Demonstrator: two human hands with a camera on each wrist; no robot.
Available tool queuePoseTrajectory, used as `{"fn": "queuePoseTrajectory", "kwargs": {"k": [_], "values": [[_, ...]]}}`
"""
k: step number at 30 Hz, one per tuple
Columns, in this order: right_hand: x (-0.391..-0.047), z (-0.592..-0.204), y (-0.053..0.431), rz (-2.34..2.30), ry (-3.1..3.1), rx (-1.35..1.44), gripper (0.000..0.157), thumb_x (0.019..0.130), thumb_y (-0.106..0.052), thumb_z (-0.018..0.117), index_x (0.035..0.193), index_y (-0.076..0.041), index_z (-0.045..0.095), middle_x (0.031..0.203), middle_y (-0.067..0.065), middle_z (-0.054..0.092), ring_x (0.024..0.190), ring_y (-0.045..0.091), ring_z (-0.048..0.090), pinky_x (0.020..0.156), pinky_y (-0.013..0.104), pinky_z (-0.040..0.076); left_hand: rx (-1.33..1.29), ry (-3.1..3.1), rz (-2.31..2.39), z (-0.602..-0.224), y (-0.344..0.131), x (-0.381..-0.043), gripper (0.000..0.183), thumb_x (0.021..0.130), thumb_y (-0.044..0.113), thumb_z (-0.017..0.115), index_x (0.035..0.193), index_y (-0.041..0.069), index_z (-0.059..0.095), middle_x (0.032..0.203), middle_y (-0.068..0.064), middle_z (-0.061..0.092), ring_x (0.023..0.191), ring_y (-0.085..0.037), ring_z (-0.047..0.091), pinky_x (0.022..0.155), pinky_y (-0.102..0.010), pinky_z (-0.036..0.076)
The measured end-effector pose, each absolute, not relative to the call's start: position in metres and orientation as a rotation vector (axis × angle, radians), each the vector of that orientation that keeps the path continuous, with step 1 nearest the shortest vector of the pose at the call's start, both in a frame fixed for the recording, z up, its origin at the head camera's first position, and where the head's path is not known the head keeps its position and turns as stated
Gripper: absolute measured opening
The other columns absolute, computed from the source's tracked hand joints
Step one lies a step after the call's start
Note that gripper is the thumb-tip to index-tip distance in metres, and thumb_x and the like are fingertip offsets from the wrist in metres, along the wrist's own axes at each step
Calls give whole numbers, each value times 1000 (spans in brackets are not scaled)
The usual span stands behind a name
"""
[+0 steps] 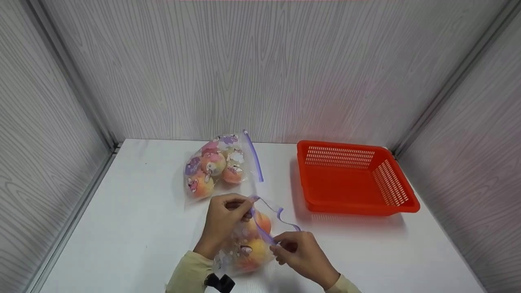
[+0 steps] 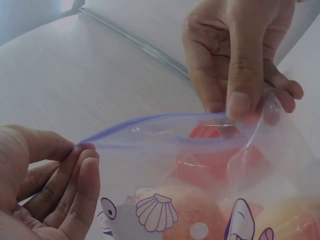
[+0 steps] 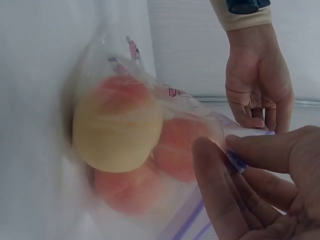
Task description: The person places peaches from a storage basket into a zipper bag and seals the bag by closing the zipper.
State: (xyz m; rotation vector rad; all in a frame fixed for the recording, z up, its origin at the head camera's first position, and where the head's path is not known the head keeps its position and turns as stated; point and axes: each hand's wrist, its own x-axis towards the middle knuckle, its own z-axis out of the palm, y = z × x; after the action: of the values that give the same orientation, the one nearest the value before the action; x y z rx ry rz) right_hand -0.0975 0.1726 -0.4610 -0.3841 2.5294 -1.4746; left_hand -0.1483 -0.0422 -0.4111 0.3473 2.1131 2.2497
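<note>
A clear zip bag [image 1: 256, 254] with purple zip strips and printed figures holds several peach-like fruits [image 3: 120, 125], red and yellow. My left hand [image 1: 228, 217] pinches one end of its purple edge between thumb and fingers. At the near end of the same strip, my right hand [image 1: 299, 252] pinches the edge too. The other strip curves away between them, so the bag's mouth gapes. In the left wrist view the zip edge [image 2: 145, 120] stretches between both hands. Behind my left hand lies a second zip bag [image 1: 220, 191] with similar fruits, its purple strip closed-looking.
A red plastic basket [image 1: 338, 207] with slotted walls stands at the right on the white table [image 1: 122, 228]. Grey wood-grain panels [image 1: 260, 73] rise behind and at both sides. A black band [image 1: 220, 282] is around my left sleeve.
</note>
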Motion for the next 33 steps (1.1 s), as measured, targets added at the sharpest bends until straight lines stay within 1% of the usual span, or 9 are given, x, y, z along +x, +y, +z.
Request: {"fn": "queuePoseTrajectory", "kwargs": {"k": [5, 9, 11, 16, 18, 21, 26, 33], "values": [[-98, -454, 177, -1609, 2583, -397, 10, 85, -19, 72, 93, -12, 74, 78, 4, 70, 61, 16, 67, 61, 28, 58, 369, 2136, 2256, -402, -46, -146, 11, 89, 8, 65, 89, -1, 71, 76, -19, 66, 68, -29, 64, 66, -37, 59], [-99, -443, 178, -1705, 2617, -393, 10, 84, -16, 73, 92, -11, 74, 79, 9, 70, 61, 17, 67, 61, 29, 58, 407, 2163, 2294, -391, -48, -144, 10, 89, 6, 65, 88, -2, 71, 76, -18, 66, 68, -30, 65, 65, -38, 59], [-100, -438, 177, -1726, 2641, -408, 11, 84, -16, 73, 93, -11, 74, 78, 10, 69, 61, 17, 67, 62, 30, 58, 414, 2181, 2324, -386, -49, -143, 8, 88, 4, 65, 86, -2, 71, 75, -18, 66, 67, -30, 65, 64, -38, 59], [-104, -424, 174, -1779, 2709, -495, 10, 83, -18, 74, 93, -14, 74, 76, 2, 69, 61, 16, 66, 63, 30, 59, 419, 2210, 2416, -377, -54, -142, 8, 87, 1, 65, 85, -6, 69, 73, -18, 66, 63, -29, 66, 62, -36, 59], [-105, -419, 174, -1818, 2723, -544, 11, 83, -17, 73, 94, -14, 74, 76, 0, 69, 61, 16, 66, 63, 30, 59, 436, 2222, 2458, -375, -55, -141, 10, 87, 0, 64, 85, -9, 68, 72, -18, 66, 61, -28, 65, 60, -35, 59], [-107, -413, 176, -1867, 2755, -641, 13, 83, -13, 73, 96, -13, 74, 79, 2, 69, 61, 17, 65, 63, 30, 59, 451, 2225, 2515, -380, -56, -143, 9, 86, -1, 65, 84, -10, 67, 71, -17, 66, 59, -27, 65, 58, -35, 59], [-109, -404, 178, -1878, 2801, -798, 16, 82, -5, 72, 99, -8, 73, 82, 6, 70, 63, 18, 65, 63, 30, 59, 431, 2197, 2594, -391, -57, -147, 6, 85, 1, 67, 83, -4, 68, 71, -15, 66, 58, -27, 65, 55, -37, 58], [-107, -382, 173, -1819, 2992, -931, 19, 75, 11, 72, 91, 1, 72, 77, 10, 68, 60, 20, 63, 61, 27, 58, 371, 2183, 2639, -393, -58, -138, 9, 86, 3, 67, 80, -4, 68, 71, -14, 68, 56, -27, 65, 54, -39, 58]]}}
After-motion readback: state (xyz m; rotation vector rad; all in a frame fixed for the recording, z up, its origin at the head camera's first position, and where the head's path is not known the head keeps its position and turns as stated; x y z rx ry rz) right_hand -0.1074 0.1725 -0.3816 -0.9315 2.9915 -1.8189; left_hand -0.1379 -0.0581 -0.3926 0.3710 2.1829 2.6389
